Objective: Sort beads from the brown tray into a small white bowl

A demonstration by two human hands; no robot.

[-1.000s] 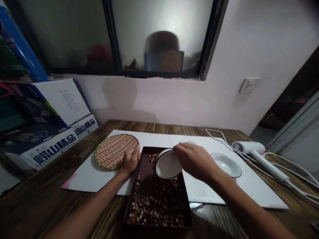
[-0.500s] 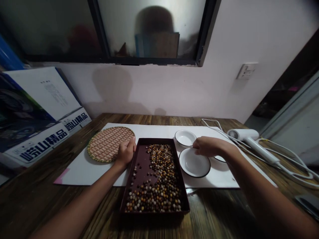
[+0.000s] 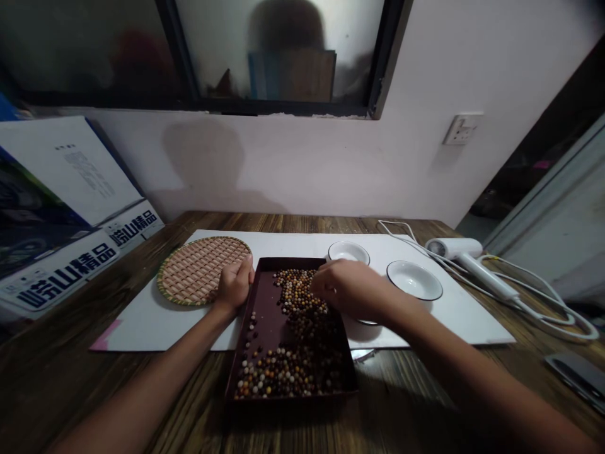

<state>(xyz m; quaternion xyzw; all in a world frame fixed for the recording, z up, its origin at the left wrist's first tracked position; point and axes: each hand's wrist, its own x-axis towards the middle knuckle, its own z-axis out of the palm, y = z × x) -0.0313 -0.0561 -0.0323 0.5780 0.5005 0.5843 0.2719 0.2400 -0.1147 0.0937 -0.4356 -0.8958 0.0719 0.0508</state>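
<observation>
My left hand (image 3: 235, 282) is closed at the upper left edge of a dark red tray (image 3: 269, 318), gripping its rim. Many small round beads (image 3: 283, 372) in brown, yellow and white lie in the tray. Over the tray's upper right part is my right hand (image 3: 343, 287), its fingers curled down toward the beads; whatever is between the fingertips is hidden. Behind that hand stands a white bowl (image 3: 348, 251) with a dark rim. A second bowl (image 3: 369, 323) is mostly covered by the hand, and a third bowl (image 3: 414, 280) sits farther right.
A round woven mat (image 3: 203, 270) lies left of the tray on a white board (image 3: 155, 325). At the right are a white hair dryer (image 3: 486, 274) with its cable and a phone (image 3: 576, 376). Printed boxes (image 3: 70, 214) stand at the left, below a window.
My right hand has moved left from the bowls to above the beads, uncovering the right-hand bowl. My left hand remains at the tray's edge. The view has shifted slightly.
</observation>
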